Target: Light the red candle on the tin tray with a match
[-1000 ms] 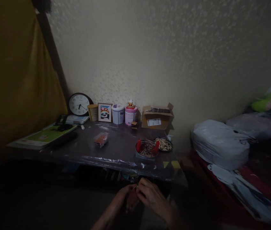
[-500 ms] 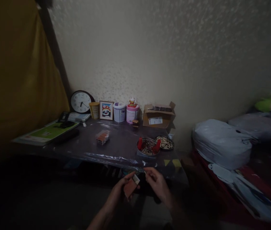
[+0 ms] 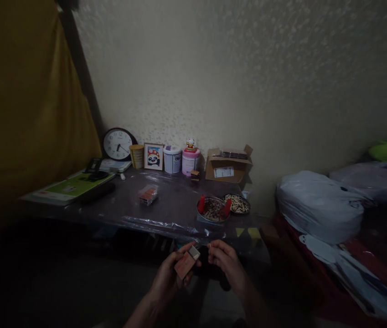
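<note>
Matchbox [image 3: 186,263]: small, rectangular, cardboard, reddish-brown sleeve with a pale tray end showing at its upper right corner; held low in the foreground, below the front edge of the table [image 3: 176,212]. Left hand [image 3: 169,278] was wrapped round it, fingers curled underneath, thumb on the upper edge. Right hand [image 3: 225,264] sat just beside the box, fingertips pinched together near the tray end (whether a match was between them could not be told in the dim light). Half a second before, the right hand had stood further from the box and slightly higher; a second before, both hands were bunched together over it.

Table: dark top under a glossy, wrinkled clear plastic sheet. On the near part, a round metal dish [image 3: 213,209] with speckled contents and two red stubs upright in it; touching it behind, a second round dish [image 3: 237,203] of pale sticks. To the left, a small clear packet [image 3: 148,194] with orange contents. Further left, a flat green-covered book [image 3: 66,187].

Along the wall: round clock [image 3: 118,144], yellow cup [image 3: 136,156], framed panda picture [image 3: 153,156], white tin [image 3: 172,160], pink tin [image 3: 191,161] with a small figurine on top, open cardboard box [image 3: 228,165].

Right of the table: pale, soft, rounded bundle [image 3: 319,205].
</note>
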`<state>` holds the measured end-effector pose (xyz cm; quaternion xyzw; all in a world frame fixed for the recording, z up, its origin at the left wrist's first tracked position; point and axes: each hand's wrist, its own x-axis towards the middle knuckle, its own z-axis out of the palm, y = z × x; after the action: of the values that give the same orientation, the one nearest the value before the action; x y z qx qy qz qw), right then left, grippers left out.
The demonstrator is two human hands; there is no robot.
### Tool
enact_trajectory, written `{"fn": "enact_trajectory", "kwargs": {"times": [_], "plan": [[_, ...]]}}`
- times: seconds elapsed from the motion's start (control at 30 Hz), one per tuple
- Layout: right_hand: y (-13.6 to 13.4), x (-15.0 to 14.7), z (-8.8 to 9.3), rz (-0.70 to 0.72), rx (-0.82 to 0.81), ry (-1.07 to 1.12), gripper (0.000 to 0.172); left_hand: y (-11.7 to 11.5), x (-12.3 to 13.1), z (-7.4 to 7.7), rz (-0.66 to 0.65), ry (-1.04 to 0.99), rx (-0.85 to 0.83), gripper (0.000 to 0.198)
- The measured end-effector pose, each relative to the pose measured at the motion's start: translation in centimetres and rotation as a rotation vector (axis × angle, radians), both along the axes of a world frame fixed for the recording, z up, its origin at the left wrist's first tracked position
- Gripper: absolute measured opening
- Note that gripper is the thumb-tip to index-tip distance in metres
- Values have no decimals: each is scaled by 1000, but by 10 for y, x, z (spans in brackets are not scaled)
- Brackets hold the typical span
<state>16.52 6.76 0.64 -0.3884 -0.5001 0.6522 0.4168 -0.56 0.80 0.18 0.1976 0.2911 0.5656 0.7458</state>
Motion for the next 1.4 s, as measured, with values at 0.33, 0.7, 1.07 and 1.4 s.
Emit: {"fn": "enact_trajectory", "kwargs": {"times": [0.33, 0.7, 1.07, 1.4], "plan": [[-4, -3, 9, 8, -61, 54, 22, -2, 0, 3, 18, 39, -49, 41], [-5, -6, 7, 1, -105, 55, 23, -2, -2, -5, 63, 62, -67, 28], [-7, -10, 5, -9, 27, -86, 25, -3, 0, -2, 103, 187, -69, 33], [-17, -19, 11, 113, 101, -215, 25, 4, 0, -19, 101, 331, 49, 35]]}}
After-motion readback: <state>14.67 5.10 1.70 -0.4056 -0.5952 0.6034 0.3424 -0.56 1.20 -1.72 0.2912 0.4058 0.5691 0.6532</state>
